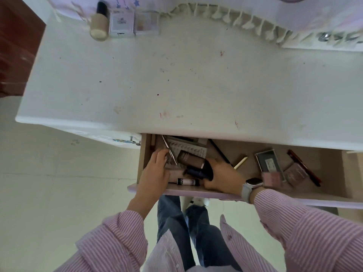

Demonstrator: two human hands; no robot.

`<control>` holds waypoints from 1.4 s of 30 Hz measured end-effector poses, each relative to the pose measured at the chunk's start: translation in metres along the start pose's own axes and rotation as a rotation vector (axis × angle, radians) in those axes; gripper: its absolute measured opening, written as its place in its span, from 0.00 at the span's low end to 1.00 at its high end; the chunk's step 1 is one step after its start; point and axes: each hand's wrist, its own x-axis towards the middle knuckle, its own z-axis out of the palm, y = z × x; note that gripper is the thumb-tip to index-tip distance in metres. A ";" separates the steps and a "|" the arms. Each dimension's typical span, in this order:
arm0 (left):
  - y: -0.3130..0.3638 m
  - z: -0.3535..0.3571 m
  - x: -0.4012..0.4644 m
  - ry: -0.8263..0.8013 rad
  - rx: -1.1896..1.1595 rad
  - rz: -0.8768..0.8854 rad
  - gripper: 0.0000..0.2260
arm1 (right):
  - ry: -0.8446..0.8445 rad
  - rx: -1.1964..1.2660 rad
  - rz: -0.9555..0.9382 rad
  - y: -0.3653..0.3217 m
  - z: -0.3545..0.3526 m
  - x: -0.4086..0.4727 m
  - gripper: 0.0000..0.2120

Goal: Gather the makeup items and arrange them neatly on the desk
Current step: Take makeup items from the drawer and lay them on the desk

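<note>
Open wooden drawer (332, 165) pulled out below front edge of white desk top (176, 79), left part crowded, right part looser. Broad bare stretch of scuffed desk top between front edge and rear row.

Left hand (154, 173) inside drawer's left end, close to side wall; fingers curled at thin silver-handled brush (169, 150), long axis running up-left to down-right. Grasp or mere touch: cannot tell.

Right hand (222, 176) mid-drawer, fingers wrapped round dark purple-black tube (197, 171), near front wall. White smartwatch (250, 186) on that wrist; pink striped sleeves (294, 218) on both arms.

Brown foundation bottle (191, 159) lying flat between hands, long axis left-right, cap end toward right hand; label illegible. Small white-and-black stick (187, 181) along front wall, lettering unreadable. Grey dotted card (186, 147) under the clutter.

Right of hands: gold slim tube (240, 162) tilted up-right; grey compact case (268, 160) with white sticker, print too small; two pinkish square compacts (272, 178); red-brown pencil (304, 167) slanting down-right.

At rear left of desk: beige bottle with black cap (99, 22), white labelled box (122, 23), text blurred, pale pink box (147, 23), touching in a row.
</note>
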 end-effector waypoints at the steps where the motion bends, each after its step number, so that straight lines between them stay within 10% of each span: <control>1: 0.003 -0.003 -0.004 0.038 -0.021 0.015 0.24 | 0.004 0.020 -0.008 -0.001 -0.005 -0.005 0.29; 13: 0.058 -0.076 0.043 0.369 -0.038 0.293 0.25 | 0.337 0.153 -0.104 -0.046 -0.104 -0.011 0.20; 32: 0.068 -0.099 0.244 0.207 0.235 0.344 0.24 | 0.677 -0.091 0.421 -0.072 -0.183 0.142 0.23; 42: 0.029 -0.119 0.250 0.166 0.308 0.378 0.24 | 0.844 -0.186 0.274 -0.063 -0.186 0.152 0.31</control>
